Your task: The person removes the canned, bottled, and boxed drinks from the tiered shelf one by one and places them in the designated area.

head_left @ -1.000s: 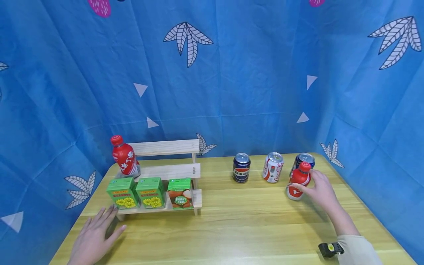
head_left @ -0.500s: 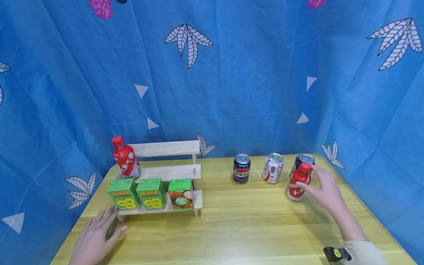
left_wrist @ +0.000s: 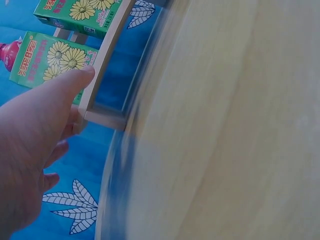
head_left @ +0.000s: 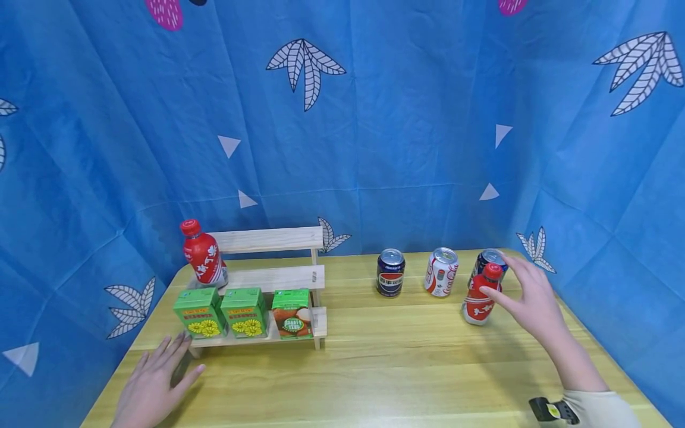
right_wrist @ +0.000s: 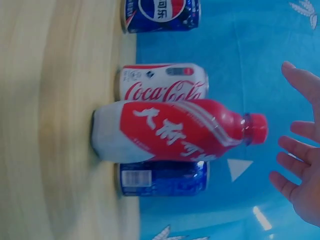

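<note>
My right hand [head_left: 537, 304] hovers with spread fingers at the right of a red and white plastic bottle [head_left: 478, 304], which stands upright on the table. In the right wrist view a gap separates the fingers from its red cap [right_wrist: 257, 128]. My left hand [head_left: 151, 380] lies with extended fingers at the front left corner of a small wooden tiered shelf [head_left: 278, 277]. From the left wrist, its thumb overlaps the edge beside a green drink carton [left_wrist: 59, 59]. Two cartons with yellow flowers and a lychee drink carton [head_left: 292, 318] line the lowest tier; another red bottle [head_left: 204, 255] stands behind them.
Behind the right bottle is a dark blue can [head_left: 489, 257], partly hidden. A white Coca-Cola can [head_left: 441, 273] and a blue Pepsi can [head_left: 390, 274] stand to its left. Blue patterned cloth [head_left: 407, 131] hangs around the wooden table [head_left: 385, 368].
My right hand has let go of the red bottle and drawn away toward the right, leaving it standing. The left hand stays by the shelf.
</note>
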`<state>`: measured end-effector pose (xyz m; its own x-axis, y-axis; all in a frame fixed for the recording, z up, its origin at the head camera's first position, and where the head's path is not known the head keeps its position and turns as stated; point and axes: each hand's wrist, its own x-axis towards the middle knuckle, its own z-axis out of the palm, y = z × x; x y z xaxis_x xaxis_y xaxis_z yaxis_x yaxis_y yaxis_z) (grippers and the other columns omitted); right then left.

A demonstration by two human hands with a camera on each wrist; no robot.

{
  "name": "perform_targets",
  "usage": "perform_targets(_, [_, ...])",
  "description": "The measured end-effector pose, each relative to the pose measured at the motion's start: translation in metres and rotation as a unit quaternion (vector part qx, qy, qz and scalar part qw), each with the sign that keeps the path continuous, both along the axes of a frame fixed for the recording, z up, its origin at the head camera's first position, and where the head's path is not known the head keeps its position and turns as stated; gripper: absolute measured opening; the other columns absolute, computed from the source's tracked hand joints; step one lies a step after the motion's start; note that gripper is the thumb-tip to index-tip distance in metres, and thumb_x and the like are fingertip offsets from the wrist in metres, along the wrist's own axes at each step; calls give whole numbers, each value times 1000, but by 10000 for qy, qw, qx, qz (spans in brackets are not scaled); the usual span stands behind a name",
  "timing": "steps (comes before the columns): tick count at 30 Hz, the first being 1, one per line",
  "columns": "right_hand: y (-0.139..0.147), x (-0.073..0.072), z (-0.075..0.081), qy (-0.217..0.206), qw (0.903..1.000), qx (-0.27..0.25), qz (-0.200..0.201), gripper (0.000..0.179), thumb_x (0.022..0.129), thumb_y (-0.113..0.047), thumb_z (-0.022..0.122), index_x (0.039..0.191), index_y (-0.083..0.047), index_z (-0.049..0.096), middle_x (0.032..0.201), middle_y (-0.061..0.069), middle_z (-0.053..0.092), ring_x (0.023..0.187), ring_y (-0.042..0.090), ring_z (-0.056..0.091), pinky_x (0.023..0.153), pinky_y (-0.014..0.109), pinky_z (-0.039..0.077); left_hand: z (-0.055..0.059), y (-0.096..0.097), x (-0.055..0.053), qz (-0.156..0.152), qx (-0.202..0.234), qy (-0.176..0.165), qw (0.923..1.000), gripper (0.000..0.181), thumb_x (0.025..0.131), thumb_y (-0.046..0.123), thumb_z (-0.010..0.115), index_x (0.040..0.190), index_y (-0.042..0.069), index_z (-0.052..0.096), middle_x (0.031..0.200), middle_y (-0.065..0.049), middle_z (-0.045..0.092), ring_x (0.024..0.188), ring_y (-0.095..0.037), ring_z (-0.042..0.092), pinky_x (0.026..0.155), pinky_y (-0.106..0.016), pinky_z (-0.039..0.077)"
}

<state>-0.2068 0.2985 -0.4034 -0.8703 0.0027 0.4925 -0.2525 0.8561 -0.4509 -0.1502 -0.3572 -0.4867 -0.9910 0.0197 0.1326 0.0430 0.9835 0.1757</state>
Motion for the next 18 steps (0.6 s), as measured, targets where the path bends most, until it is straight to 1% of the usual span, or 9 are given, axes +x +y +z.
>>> perform_targets(5, [-11, 2, 12, 170, 9997, 115, 138, 76, 80, -31, 80, 143, -4, 46, 139, 31, 46, 124, 53, 38, 94, 76, 33, -1, -1, 0, -34, -25, 110, 9999, 89, 90, 70, 46, 145, 0, 43, 149, -28, 40, 138, -50, 33, 111, -70, 22])
perform_targets(7, [-17, 2, 16, 264, 9993, 192, 204, 74, 79, -27, 81, 140, -4, 48, 137, 30, 47, 123, 51, 40, 92, 75, 37, -1, 0, 1, -41, -32, 123, 9999, 89, 90, 70, 47, 145, 0, 43, 149, -27, 40, 138, -49, 33, 111, -70, 23])
perform_targets(10, [-27, 3, 21, 375, 9982, 348, 303, 72, 77, -22, 82, 139, -3, 49, 135, 28, 49, 121, 48, 43, 88, 71, 44, -2, 1, 0, -32, -41, 138, 9999, 89, 90, 71, 46, 145, 1, 44, 150, -26, 40, 139, -49, 33, 112, -69, 23])
perform_targets(13, [-35, 3, 25, 357, 9973, 491, 407, 72, 78, -24, 81, 140, -4, 49, 135, 27, 49, 121, 46, 43, 86, 68, 49, -3, 0, 0, -65, -24, 210, 9998, 88, 90, 70, 46, 145, 1, 43, 150, -26, 41, 138, -49, 34, 111, -70, 24])
perform_targets(18, [-49, 0, 29, 290, 9957, 636, 607, 73, 79, -29, 81, 141, -7, 48, 138, 24, 48, 124, 45, 43, 89, 67, 49, -3, 0, 1, -85, -12, 285, 9996, 87, 91, 69, 47, 146, 2, 43, 150, -26, 41, 139, -49, 34, 111, -70, 24])
